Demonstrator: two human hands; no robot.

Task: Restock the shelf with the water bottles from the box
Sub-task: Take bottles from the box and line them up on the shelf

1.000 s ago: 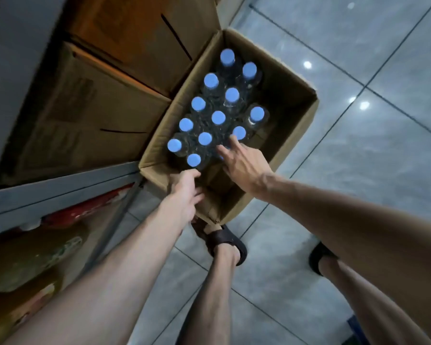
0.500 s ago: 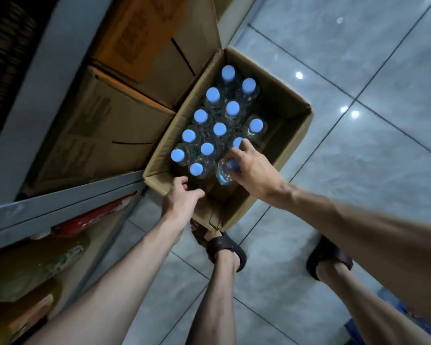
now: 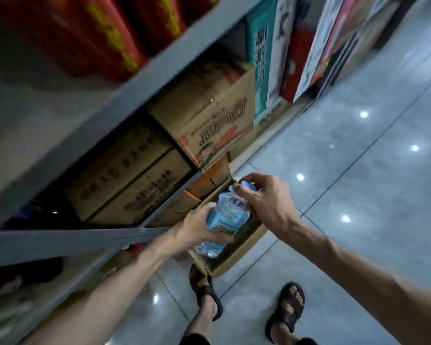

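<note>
A clear water bottle [image 3: 225, 215] with a blue label and blue cap is held up in front of the grey metal shelf [image 3: 90, 235]. My left hand [image 3: 199, 227] grips its body from the left. My right hand [image 3: 264, 197] pinches its neck and cap from above. Beneath them the open cardboard box [image 3: 244, 247] sits on the floor, mostly hidden by the bottle and both hands.
Closed cardboard cartons [image 3: 135, 175] fill the shelf level beside the bottle, with a printed carton [image 3: 209, 120] further along. Red packs [image 3: 90, 33] stand on the level above. Coloured boxes [image 3: 296, 46] line the aisle. My sandalled feet [image 3: 286, 307] stand on grey tiled floor.
My right hand has lifted a bottle out of the box. My left hand left the box rim and took the bottle's body. The view has swung up toward the shelf.
</note>
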